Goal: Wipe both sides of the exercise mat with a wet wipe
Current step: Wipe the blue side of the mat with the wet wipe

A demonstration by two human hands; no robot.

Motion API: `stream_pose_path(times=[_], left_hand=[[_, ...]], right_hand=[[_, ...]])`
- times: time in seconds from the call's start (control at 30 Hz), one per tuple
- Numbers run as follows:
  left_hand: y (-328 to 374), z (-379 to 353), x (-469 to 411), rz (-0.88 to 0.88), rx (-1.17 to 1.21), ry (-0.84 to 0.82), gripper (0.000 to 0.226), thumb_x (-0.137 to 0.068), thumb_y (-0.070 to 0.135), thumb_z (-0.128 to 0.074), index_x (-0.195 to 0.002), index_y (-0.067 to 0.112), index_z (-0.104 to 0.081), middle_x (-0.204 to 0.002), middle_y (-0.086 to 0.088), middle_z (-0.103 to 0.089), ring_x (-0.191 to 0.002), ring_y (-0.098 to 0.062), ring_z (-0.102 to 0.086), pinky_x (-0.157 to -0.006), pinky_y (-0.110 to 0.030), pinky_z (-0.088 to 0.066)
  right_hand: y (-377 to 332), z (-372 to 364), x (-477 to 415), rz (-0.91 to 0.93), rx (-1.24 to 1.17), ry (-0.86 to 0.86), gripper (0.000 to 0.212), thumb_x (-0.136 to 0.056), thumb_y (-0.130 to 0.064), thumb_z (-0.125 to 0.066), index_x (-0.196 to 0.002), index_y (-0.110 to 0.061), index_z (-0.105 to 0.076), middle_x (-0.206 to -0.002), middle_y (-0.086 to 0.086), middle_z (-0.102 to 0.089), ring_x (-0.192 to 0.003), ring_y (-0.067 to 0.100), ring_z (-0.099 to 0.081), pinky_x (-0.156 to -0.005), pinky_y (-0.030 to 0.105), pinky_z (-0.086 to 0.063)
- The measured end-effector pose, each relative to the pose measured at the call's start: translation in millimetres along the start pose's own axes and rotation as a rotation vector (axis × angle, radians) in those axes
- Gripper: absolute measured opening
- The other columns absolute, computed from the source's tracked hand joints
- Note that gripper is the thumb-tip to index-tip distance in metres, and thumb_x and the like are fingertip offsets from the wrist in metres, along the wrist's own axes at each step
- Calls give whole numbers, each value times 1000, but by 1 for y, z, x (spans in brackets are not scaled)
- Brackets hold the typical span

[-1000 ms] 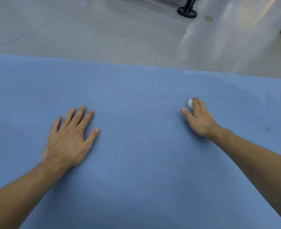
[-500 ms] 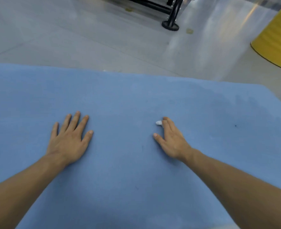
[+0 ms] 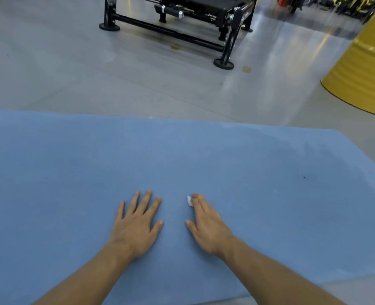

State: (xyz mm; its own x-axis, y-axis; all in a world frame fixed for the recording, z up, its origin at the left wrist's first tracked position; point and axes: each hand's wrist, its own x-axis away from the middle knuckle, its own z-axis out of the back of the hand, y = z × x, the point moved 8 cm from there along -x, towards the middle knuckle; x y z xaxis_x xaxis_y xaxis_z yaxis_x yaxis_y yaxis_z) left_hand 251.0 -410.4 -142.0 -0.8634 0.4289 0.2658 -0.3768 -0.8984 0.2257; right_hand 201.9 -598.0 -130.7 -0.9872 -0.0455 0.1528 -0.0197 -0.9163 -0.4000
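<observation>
Your left hand (image 3: 135, 225) lies flat on the blue exercise mat (image 3: 248, 155), fingers straight and spread, holding nothing; just beside it your right hand (image 3: 206, 227) is flat too, its straight fingertips pressing one small white wet wipe (image 3: 189, 201) onto the mat, only a corner showing. The single mat lies spread across the grey floor (image 3: 50, 67), with a dark speck (image 3: 304, 177) toward its right end. Beyond its far edge stands one black exercise machine frame (image 3: 226, 40) and, to the right, one yellow drum (image 3: 362, 69) whose lettering is cut off and unreadable
</observation>
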Motion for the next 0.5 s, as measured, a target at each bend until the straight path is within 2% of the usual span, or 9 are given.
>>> stream_pose_path(times=[0.07,0.13,0.2,0.27,0.33,0.4,0.43,0.5], left_hand=[[4,-1,11,-16,-19,-53,96,-70,70,11,-161,42,0,-169,13,15,-157,-18,14,-125,-51,3],[8,0,21,-21,-36,-114,87,-79,70,1,-161,41,1,-169,12,17,-157,-19,15,-125,-51,1],[14,4,30,-37,-41,-169,73,-97,62,-26,-162,40,-2,-170,11,14,-157,-19,11,-126,-50,-3],[18,10,38,-68,-8,-202,73,-101,49,-45,-163,36,-8,-171,10,5,-158,-20,1,-127,-46,-11],[22,19,44,-85,68,-208,74,-100,43,-51,-163,32,-13,-171,8,-8,-156,-20,-14,-125,-40,-22],[25,38,53,-103,122,-166,74,-99,40,-53,-162,30,-17,-170,7,-16,-153,-19,-25,-122,-35,-27],[26,48,59,-113,133,-144,73,-99,38,-54,-162,30,-18,-169,7,-18,-152,-18,-27,-122,-34,-28],[27,67,70,-128,149,-105,70,-101,38,-52,-162,30,-18,-168,9,-19,-151,-17,-29,-120,-34,-30]], right_hand=[[-10,-7,8,12,73,-53,87,-90,-59,-12,-162,-10,-5,-170,4,-2,-157,16,1,-124,25,4],[-18,-11,15,5,98,-77,94,-82,-60,-5,-161,-10,-2,-170,5,-1,-157,17,1,-122,24,10],[-28,-12,22,-31,74,-95,88,-87,-53,-13,-161,-7,-2,-170,7,-1,-157,18,0,-118,21,14],[-43,-9,27,-73,-5,-134,80,-95,-45,-24,-160,-1,-7,-169,12,-6,-157,21,-3,-119,19,9],[-61,1,30,-122,-132,-138,63,-100,-24,-40,-148,14,-27,-158,24,-27,-150,32,-23,-120,21,-10],[-73,17,32,-192,-237,-64,48,-92,-19,-40,-126,14,-47,-132,27,-47,-128,39,-44,-106,23,-27],[-80,27,34,-213,-262,-12,46,-90,-20,-39,-122,12,-50,-127,26,-49,-122,37,-47,-100,21,-29],[-93,45,40,-252,-290,54,38,-98,-12,-42,-127,9,-49,-133,24,-47,-125,33,-46,-93,14,-27]])
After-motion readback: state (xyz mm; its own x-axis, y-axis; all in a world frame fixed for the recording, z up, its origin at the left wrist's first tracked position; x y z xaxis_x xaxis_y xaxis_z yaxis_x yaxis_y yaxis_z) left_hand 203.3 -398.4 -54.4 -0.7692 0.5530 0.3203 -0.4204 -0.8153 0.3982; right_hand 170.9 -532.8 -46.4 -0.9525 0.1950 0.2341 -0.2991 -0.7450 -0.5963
